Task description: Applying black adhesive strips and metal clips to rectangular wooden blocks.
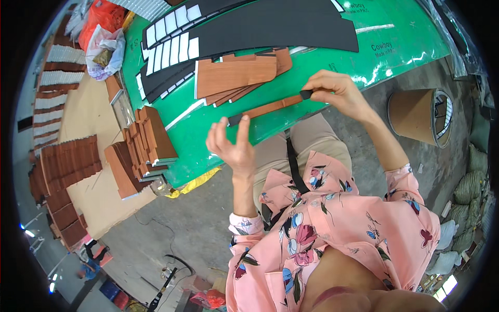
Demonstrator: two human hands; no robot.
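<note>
Your left hand (232, 143) and right hand (332, 91) each pinch shut on one end of the wood-grain strip (270, 107); it's probably light and bendy, so keep end holds.

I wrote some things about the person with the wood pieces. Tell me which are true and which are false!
1. Both hands hold one long wood-look strip. True: the left hand pinches one end of the strip and the right hand pinches the other.
2. The table is red. False: the table has a green top.
3. A fan of wood-look pieces lies on the table behind the strip. True: the fanned pieces are there.
4. The long black sheets are on the floor. False: the black sheets lie on the table.
5. A round cardboard drum stands on the person's right. True: the drum.
</note>
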